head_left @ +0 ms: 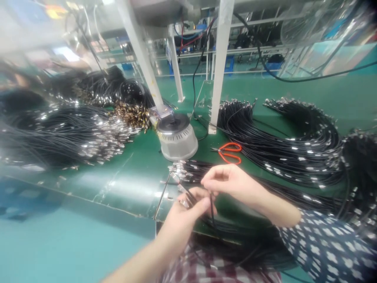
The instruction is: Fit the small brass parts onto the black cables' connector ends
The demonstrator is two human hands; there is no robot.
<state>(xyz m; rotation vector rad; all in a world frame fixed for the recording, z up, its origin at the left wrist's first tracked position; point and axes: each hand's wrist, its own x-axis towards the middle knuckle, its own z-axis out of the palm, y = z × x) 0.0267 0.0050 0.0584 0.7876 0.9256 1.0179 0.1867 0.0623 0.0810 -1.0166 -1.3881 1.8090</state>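
Note:
Near the front edge of the bench, my left hand (188, 208) is closed around a few black cables (212, 208), its thumb pressed on them. My right hand (228, 181) meets it from the right, thumb and fingertips pinched at the upper end of a black cable. The exact tip between those fingers is too small to make out. Just beyond both hands lies a bundle of black cables with silvery ends (184, 171). More black cables (250, 243) trail across my lap.
Orange-handled scissors (230, 152) lie behind my right hand. A round grey-white device with a black top (178, 137) stands by white posts (219, 70). Large cable piles cover the left (64, 129) and right (279, 145) of the green bench (123, 177).

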